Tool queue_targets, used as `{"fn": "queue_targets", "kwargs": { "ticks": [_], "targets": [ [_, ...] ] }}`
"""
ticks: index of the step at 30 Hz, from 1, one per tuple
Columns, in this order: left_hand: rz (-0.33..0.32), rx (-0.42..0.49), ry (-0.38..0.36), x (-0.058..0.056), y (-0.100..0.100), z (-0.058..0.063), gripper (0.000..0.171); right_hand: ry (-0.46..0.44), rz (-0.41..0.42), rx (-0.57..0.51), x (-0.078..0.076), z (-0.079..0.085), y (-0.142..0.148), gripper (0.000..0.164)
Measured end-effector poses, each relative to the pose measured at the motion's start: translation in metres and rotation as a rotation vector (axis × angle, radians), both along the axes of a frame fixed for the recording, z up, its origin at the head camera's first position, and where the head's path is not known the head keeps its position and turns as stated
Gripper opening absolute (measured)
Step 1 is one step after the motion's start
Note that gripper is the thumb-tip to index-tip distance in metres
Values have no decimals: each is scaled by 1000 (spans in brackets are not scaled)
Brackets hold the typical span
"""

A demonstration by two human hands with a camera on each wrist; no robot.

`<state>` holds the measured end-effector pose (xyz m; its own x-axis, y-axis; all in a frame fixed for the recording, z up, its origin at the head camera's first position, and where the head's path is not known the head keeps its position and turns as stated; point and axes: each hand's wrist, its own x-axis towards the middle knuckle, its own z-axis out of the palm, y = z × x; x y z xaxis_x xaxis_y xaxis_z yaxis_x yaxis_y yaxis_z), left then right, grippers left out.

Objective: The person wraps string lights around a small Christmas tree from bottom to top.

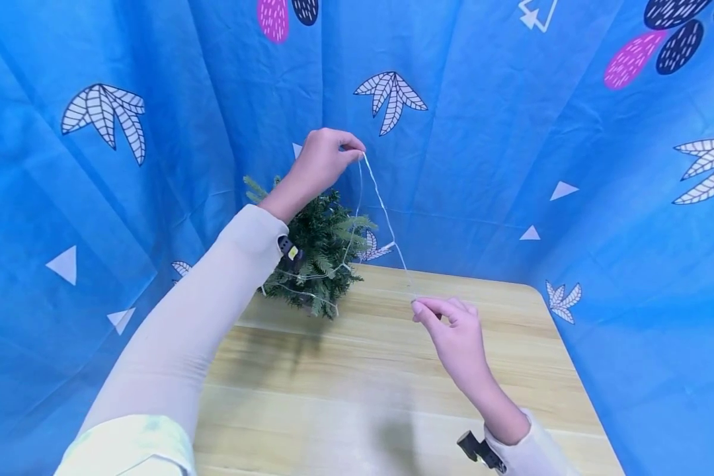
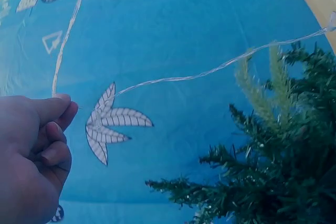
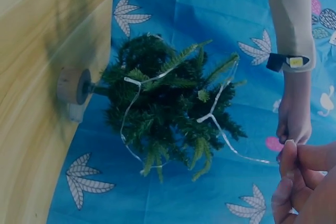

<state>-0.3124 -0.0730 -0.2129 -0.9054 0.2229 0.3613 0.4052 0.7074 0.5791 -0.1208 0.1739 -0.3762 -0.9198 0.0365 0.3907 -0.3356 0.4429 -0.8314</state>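
Observation:
A small artificial Christmas tree [image 1: 324, 248] stands at the table's back left, with a white string of lights [image 1: 383, 208] looped around its lower branches. My left hand [image 1: 324, 158] is raised above and in front of the tree, pinching the light string between thumb and forefinger. Lower and to the right, my right hand [image 1: 458, 337] pinches another stretch of it, the wire slanting between both hands. From the left hand [image 2: 37, 145], the left wrist view shows one strand running up and another towards the tree [image 2: 283, 145]. Small bulbs sit along the wire [image 3: 223, 137] in the right wrist view.
The tree has a round wooden base [image 3: 72, 85]. Beneath the hands lies a light wooden table [image 1: 357, 370] with a rounded back right corner. A blue patterned curtain [image 1: 476, 165] hangs behind and along both sides.

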Motion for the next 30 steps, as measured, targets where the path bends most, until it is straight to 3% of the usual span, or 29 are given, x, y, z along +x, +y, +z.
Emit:
{"fn": "queue_targets", "kwargs": {
  "ticks": [8,14,20,30],
  "targets": [
    [74,46,-106,-21,-12,4,27,-11,-10,2,0,-8,-2,10],
    [99,39,-164,-36,-21,-2,28,-42,8,-6,2,-9,-8,12],
    [127,42,-171,-45,-34,-14,27,-68,13,-9,3,-12,-11,12],
    [185,-6,-156,-52,-53,-27,29,-35,27,-5,0,-15,-13,8]
  ]
}}
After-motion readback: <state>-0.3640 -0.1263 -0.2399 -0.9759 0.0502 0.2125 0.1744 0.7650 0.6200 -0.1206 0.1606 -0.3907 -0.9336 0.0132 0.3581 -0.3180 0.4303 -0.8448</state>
